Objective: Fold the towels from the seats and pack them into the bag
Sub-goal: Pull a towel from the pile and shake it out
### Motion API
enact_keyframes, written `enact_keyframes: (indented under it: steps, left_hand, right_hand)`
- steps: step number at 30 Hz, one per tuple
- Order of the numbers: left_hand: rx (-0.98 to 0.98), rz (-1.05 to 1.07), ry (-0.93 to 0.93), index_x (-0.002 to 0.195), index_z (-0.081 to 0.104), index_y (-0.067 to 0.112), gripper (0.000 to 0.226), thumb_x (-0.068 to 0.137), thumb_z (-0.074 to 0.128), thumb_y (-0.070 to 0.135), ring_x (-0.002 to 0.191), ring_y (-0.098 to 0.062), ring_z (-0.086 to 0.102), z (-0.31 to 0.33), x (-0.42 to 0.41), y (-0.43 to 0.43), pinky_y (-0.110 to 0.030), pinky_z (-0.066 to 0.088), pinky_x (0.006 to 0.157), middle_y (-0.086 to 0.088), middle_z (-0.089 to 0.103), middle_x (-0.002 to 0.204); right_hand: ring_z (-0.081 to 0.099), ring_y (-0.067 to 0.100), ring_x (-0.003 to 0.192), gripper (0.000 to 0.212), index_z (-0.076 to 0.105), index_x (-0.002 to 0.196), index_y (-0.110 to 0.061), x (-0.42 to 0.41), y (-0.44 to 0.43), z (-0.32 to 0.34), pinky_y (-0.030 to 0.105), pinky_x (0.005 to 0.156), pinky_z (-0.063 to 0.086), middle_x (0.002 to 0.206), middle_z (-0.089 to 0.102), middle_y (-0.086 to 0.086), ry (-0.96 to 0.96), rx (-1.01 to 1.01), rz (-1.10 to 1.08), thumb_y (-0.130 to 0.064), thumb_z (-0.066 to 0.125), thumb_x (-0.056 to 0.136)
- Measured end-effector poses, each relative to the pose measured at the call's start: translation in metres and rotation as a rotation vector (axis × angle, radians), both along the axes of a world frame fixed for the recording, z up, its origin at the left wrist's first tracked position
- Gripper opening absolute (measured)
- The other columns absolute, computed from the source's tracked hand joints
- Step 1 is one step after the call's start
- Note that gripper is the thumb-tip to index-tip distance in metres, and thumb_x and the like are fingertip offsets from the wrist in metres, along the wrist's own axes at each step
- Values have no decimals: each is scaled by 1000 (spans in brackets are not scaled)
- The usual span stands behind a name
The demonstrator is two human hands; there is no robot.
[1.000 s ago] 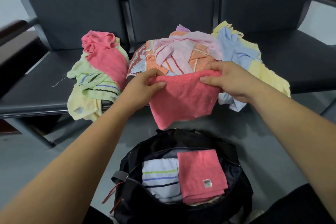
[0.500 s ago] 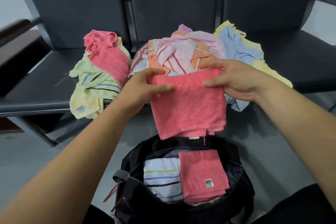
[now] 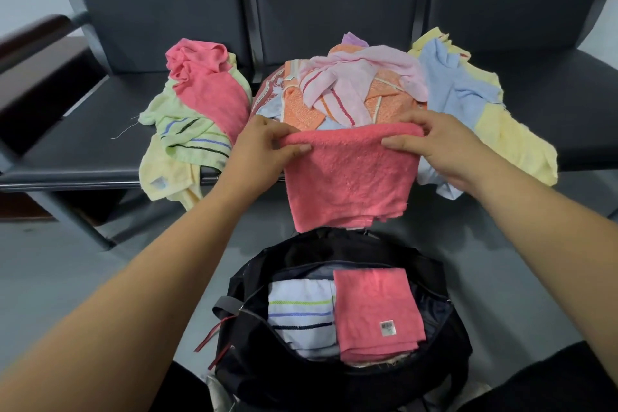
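Above the open black bag (image 3: pixel 294 381) | left hand (image 3: pixel 264 147) and right hand (image 3: pixel 438 147) each pinch the top fold of the pink towel (image 3: pixel 351 177), hanging doubled | two folded towels (image 3: pixel 371 308) lie in the bag | loose towels (image 3: pixel 354 90) heaped on the seats (image 3: pixel 83 150) just behind

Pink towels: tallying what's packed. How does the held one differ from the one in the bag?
The held pink towel hangs from the left hand and right hand, which pinch its top fold; the packed pink towel lies flat in the black bag. The held one shows no label; the packed one shows a white tag. Both are pink terry.
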State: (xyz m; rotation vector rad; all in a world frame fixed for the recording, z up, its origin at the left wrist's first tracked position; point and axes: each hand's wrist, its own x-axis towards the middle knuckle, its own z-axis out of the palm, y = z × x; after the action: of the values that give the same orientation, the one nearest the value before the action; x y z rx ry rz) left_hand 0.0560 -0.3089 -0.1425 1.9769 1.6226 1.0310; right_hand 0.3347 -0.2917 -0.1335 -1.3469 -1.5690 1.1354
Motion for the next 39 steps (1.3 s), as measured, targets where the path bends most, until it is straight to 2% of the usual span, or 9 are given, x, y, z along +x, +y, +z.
enact_keyframes:
  steps: [3,6,11,18,20,25,31,36,39]
  left_hand:
    - [-18,-14,-89,94,69,29,3,92,71,28,92,-1,52,-16,2,-6,-11,36,75,9,57,98]
    - [-146,2,-182,90,63,20,9,97,63,26,71,0,49,-40,4,-18,-22,38,65,14,56,77]
    - [-396,-63,34,94,59,12,19,99,59,31,76,-14,51,-93,-20,-38,-30,39,69,-1,59,81]
    - [-616,-15,-13,86,49,17,23,102,55,33,73,-11,49,-170,-18,-47,-16,38,60,3,54,79]
    - [-674,-15,-14,96,55,13,21,102,55,33,78,-14,51,-197,-23,-51,-23,44,70,-3,59,88]
    - [-784,29,-97,93,56,15,20,99,60,33,80,-19,52,-243,-45,-47,-35,44,77,-1,58,83]
    - [-916,142,-225,95,60,11,16,102,57,25,76,-15,56,-254,-67,-38,-11,44,55,2,59,79]
    - [-971,214,-174,116,59,12,42,93,67,46,95,-17,65,-290,-71,-52,-25,55,84,-1,67,104]
    - [-1149,115,-68,116,66,5,51,85,75,45,98,-18,68,-308,-59,-62,-27,53,89,-3,72,106]
  right_hand:
    - [72,22,96,31,69,103,-10,-7,2,-32,36,92,58,98,76,8,487,-232,14,-11,77,72]
    - [73,18,83,21,67,99,-7,-19,-2,-62,31,83,59,90,75,8,540,-243,-41,-4,74,79]
    - [69,24,82,12,69,94,-7,-22,-23,-124,38,81,56,90,71,13,285,-378,15,2,71,86]
    - [59,20,71,11,66,88,-12,-46,-41,-210,30,66,47,80,64,7,67,-494,-88,-12,76,88]
    - [59,17,73,12,67,85,-15,-52,-45,-232,29,68,47,78,64,2,-20,-470,-80,-15,79,86]
    - [53,14,70,12,67,82,-16,-64,-43,-268,29,63,41,71,61,-2,-5,-526,-50,-15,77,88]
    - [68,20,76,6,68,88,-6,-82,-25,-278,39,84,52,77,73,7,175,-907,85,-6,68,93]
    - [59,26,75,20,55,71,-16,-107,-28,-332,56,80,55,80,63,17,-175,-797,-81,-13,71,82]
    - [68,31,91,42,63,98,-14,-111,-35,-379,48,86,55,105,72,17,-436,-739,18,-37,73,65]
